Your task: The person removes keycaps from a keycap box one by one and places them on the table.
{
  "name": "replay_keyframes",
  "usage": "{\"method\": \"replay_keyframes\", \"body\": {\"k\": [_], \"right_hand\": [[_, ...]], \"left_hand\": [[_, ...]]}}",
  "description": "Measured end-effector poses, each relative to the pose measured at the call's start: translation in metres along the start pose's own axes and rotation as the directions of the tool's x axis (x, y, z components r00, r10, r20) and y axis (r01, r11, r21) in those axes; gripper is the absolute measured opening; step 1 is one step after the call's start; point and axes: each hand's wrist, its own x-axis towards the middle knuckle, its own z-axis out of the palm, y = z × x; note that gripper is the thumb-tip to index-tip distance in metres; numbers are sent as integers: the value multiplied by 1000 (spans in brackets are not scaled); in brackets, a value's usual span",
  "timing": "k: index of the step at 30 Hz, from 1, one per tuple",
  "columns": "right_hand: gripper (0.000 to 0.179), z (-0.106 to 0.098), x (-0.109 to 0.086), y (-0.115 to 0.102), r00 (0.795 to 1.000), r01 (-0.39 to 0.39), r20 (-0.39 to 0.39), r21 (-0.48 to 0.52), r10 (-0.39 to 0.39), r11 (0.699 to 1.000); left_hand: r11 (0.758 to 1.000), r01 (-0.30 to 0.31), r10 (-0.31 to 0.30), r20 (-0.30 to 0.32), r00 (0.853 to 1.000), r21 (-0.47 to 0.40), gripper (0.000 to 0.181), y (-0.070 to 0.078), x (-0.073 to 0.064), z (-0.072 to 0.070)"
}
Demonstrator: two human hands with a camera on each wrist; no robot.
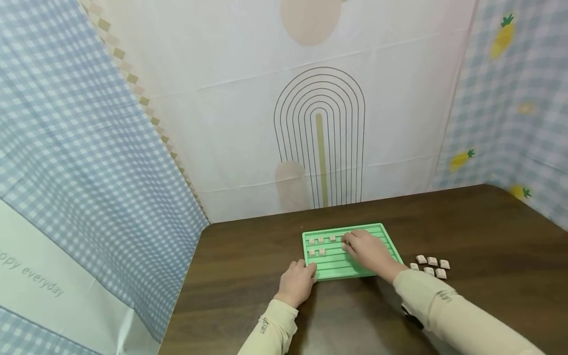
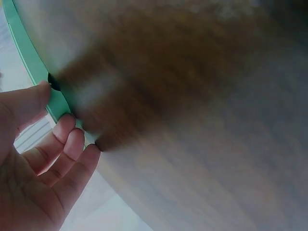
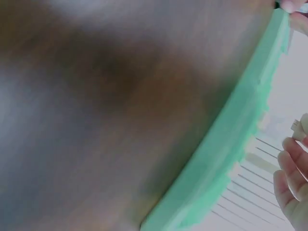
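A green ridged tray (image 1: 339, 272) lies on the table, with several small white keycap-like pieces (image 1: 321, 240) set in its two back rows, toward the left. At the tray's near left corner my left hand (image 1: 296, 283) grips the rim, thumb and fingers on the edge; the left wrist view shows these fingers (image 2: 72, 144) bent at the green rim. Over the tray's middle, my right hand (image 1: 368, 250) pinches one white keycap-like piece (image 3: 295, 127) between thumb and fingertips. In the head view that piece is mostly hidden by the fingers.
Several loose white keycap-like pieces (image 1: 432, 261) lie on the dark wooden table (image 1: 248, 256) right of the tray, partly beside my right forearm. A patterned cloth (image 1: 239, 148) hangs behind the table, with checked curtains (image 1: 111, 123) at the sides.
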Motion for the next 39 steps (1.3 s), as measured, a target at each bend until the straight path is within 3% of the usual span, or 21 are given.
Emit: {"method": "replay_keyframes", "body": {"k": [9, 15, 24, 31, 39], "right_hand": [[13, -49, -40, 36, 1000, 10, 23, -45, -9, 999], [10, -69, -73, 62, 994, -22, 107, -80, 30, 997], [9, -60, -111, 94, 956, -121, 258, -83, 139, 989], [8, -52, -118, 98, 955, -128, 257, -97, 149, 987], [13, -61, -119, 98, 943, -163, 282, -76, 178, 984]], "left_hand": [[1000, 13, -13, 21, 1000, 3, 14, -7, 4, -3], [1000, 25, -25, 26, 999, -2, 14, -9, 4, -5], [1000, 16, -16, 7, 1000, 5, 15, -6, 4, -4], [1000, 20, -20, 24, 1000, -10, 14, -2, 5, -4], [999, 30, -30, 51, 998, -11, 14, 2, 5, -3]]}}
